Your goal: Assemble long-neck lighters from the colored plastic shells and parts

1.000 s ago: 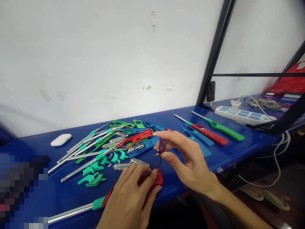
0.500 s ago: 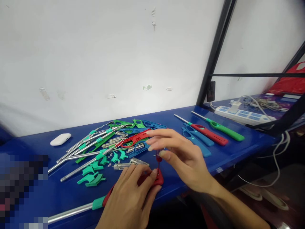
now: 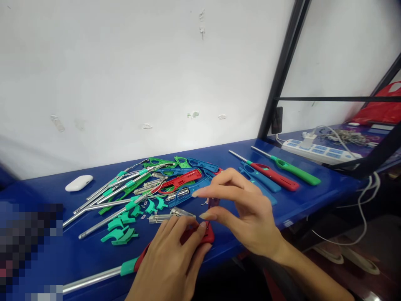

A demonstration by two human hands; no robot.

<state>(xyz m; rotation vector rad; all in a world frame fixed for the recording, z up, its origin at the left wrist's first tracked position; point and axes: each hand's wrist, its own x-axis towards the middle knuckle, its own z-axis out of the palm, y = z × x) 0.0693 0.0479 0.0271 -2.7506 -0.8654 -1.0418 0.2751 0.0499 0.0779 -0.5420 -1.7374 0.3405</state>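
Observation:
My left hand (image 3: 172, 257) is closed around a red long-nosed lighter (image 3: 208, 238), pressing it to the table. The lighter's metal tube (image 3: 94, 281) points to the lower left; much of its body is hidden under my fingers. My right hand (image 3: 255, 217) has its thumb and fingers around the handle of a small screwdriver (image 3: 214, 202). The screwdriver stands upright, its tip down at the red handle end beside my left thumb. Just beyond my left hand lie clear fuel tanks (image 3: 161, 218) and several teal triggers (image 3: 125, 236).
Behind lies a heap of metal tubes (image 3: 109, 204) and green, blue and red casing halves (image 3: 180, 180). A white earbud case (image 3: 79, 183) rests at the left. On the right are a red lighter (image 3: 277, 176), a green lighter (image 3: 297, 172), a power strip (image 3: 319, 151) and a black frame post (image 3: 278, 75).
My right hand's fingers have shifted around the screwdriver handle, with the index finger bent and lower. My left hand and the red lighter have stayed in place.

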